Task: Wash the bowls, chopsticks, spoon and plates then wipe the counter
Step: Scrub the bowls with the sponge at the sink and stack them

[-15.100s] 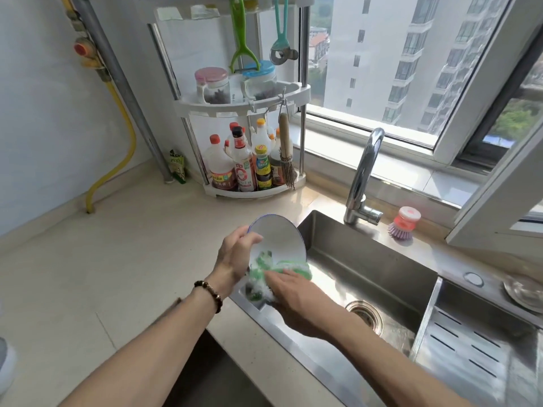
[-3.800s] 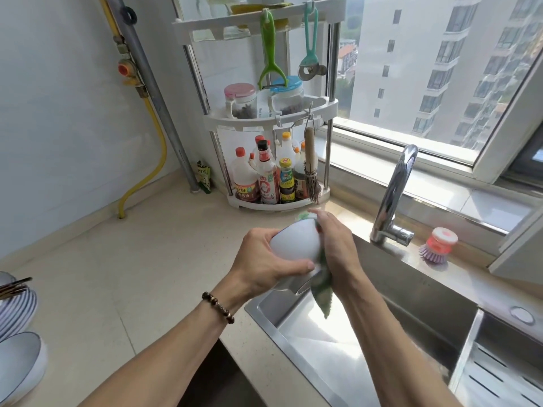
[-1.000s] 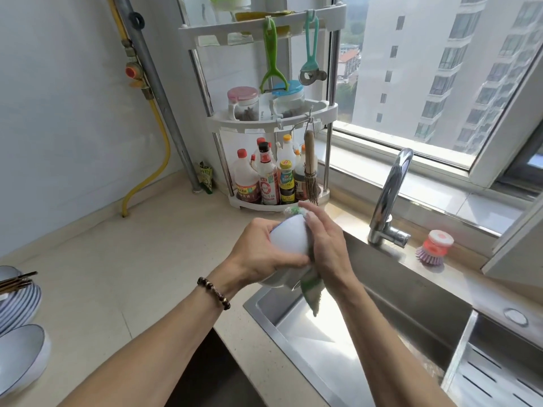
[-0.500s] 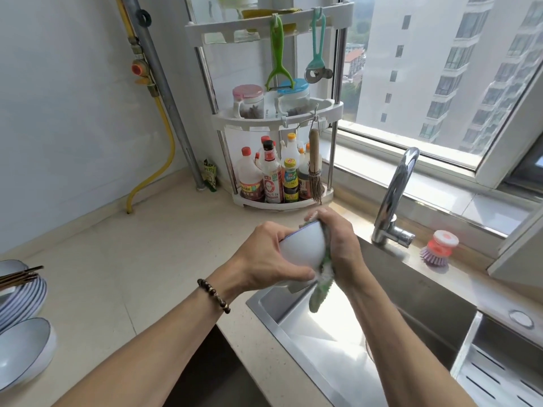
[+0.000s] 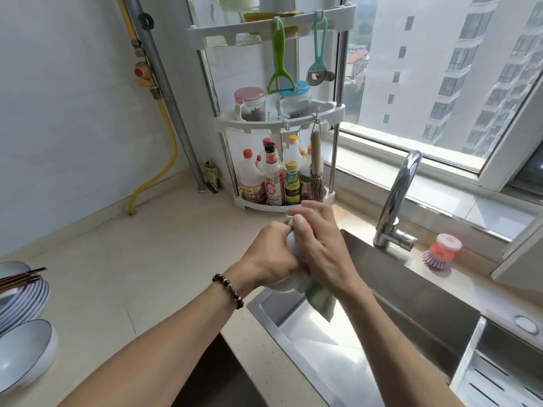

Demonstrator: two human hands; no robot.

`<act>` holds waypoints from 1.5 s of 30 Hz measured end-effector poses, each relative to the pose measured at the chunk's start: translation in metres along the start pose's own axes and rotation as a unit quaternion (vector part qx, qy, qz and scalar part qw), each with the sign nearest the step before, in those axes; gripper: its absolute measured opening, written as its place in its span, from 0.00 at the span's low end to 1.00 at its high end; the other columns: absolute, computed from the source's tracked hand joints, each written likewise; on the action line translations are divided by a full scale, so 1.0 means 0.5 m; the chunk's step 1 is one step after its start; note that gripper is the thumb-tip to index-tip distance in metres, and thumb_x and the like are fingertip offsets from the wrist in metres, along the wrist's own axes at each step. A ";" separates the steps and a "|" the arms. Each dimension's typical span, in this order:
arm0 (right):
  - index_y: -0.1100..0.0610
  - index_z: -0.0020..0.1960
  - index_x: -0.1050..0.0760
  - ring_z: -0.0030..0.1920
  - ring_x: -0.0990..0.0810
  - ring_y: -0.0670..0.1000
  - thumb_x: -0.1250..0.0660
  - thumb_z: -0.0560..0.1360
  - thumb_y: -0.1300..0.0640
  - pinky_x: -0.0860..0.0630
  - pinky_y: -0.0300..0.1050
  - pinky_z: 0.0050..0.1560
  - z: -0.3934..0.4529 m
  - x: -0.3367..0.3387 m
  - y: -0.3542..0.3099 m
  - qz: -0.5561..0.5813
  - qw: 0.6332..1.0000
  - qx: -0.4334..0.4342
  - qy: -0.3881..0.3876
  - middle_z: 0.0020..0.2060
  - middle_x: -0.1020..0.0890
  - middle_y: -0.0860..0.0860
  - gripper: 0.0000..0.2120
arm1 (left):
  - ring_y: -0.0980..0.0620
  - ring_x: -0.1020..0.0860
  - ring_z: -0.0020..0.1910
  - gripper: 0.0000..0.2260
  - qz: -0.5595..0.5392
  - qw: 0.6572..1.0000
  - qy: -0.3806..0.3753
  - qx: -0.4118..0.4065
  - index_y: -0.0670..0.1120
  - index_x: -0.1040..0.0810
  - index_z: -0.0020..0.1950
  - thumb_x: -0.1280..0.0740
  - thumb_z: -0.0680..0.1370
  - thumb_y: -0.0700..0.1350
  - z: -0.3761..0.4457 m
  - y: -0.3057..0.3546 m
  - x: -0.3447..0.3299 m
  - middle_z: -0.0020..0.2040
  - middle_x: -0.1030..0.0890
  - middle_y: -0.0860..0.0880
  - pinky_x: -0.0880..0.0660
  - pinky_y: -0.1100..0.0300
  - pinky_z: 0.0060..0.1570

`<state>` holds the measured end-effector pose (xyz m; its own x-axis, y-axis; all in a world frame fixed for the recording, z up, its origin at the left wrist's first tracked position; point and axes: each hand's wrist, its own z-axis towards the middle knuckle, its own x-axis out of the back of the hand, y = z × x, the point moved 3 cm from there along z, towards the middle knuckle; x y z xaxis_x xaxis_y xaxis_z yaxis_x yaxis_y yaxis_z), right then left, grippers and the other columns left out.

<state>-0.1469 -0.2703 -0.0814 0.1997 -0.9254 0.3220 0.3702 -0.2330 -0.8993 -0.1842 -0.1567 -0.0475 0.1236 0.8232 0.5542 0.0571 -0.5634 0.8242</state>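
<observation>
A white bowl (image 5: 286,284) is held upturned over the left corner of the steel sink (image 5: 367,362). My left hand (image 5: 269,259) grips its outside from the left. My right hand (image 5: 321,248) lies over the bowl and presses a green cloth (image 5: 320,299) against it; the cloth's end hangs down below the hand. Most of the bowl is hidden by both hands. At the left edge stands a stack of plates (image 5: 25,298) with dark chopsticks (image 5: 20,277) laid across the top, and a blue-white bowl (image 5: 25,351) in front of it.
A curved tap (image 5: 396,201) stands behind the sink, with a pink dish brush (image 5: 442,252) to its right. A white corner rack (image 5: 282,118) with sauce bottles and jars stands at the back of the beige counter (image 5: 141,274). A yellow gas hose (image 5: 164,136) runs down the wall.
My right hand has slid with the cloth further over the top of the bowl, covering more of it. My left hand keeps its grip; the view has shifted slightly.
</observation>
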 end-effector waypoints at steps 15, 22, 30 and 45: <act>0.53 0.55 0.17 0.45 0.15 0.58 0.38 0.80 0.47 0.20 0.56 0.50 0.001 -0.019 0.066 0.333 0.912 -0.236 0.050 0.49 0.16 0.59 0.15 | 0.46 0.15 0.38 0.09 -0.020 0.998 0.004 -0.052 0.38 0.17 0.43 0.21 0.66 0.33 -0.022 -0.023 0.016 0.40 0.15 0.43 0.17 0.51 0.37; 0.36 0.64 0.24 0.63 0.22 0.49 0.41 0.78 0.47 0.25 0.47 0.63 -0.013 -0.047 0.042 0.170 0.983 -0.062 0.008 0.64 0.23 0.49 0.17 | 0.49 0.17 0.37 0.10 -0.067 0.996 0.049 -0.015 0.40 0.18 0.41 0.21 0.64 0.36 -0.019 -0.046 0.026 0.38 0.17 0.46 0.18 0.49 0.37; 0.56 0.63 0.20 0.57 0.18 0.61 0.36 0.78 0.52 0.22 0.61 0.61 -0.010 -0.022 0.046 0.402 0.884 -0.237 0.009 0.59 0.17 0.58 0.16 | 0.43 0.15 0.45 0.21 -0.208 0.975 0.080 -0.001 0.41 0.14 0.46 0.17 0.57 0.46 -0.035 -0.059 0.042 0.45 0.14 0.43 0.17 0.49 0.44; 0.48 0.75 0.32 0.75 0.34 0.44 0.50 0.82 0.43 0.38 0.47 0.76 -0.051 -0.107 -0.010 0.098 0.994 -0.018 0.040 0.73 0.30 0.47 0.25 | 0.51 0.17 0.36 0.08 -0.329 0.883 0.311 0.125 0.43 0.18 0.39 0.20 0.68 0.36 -0.045 -0.065 0.018 0.36 0.15 0.49 0.21 0.59 0.34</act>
<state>-0.1826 -0.2272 -0.1019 0.1921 -0.9744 0.1171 0.2976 -0.0558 -0.9531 -0.2072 -0.1293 -0.0667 -0.5808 0.8139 -0.0140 0.1414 0.1177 0.9829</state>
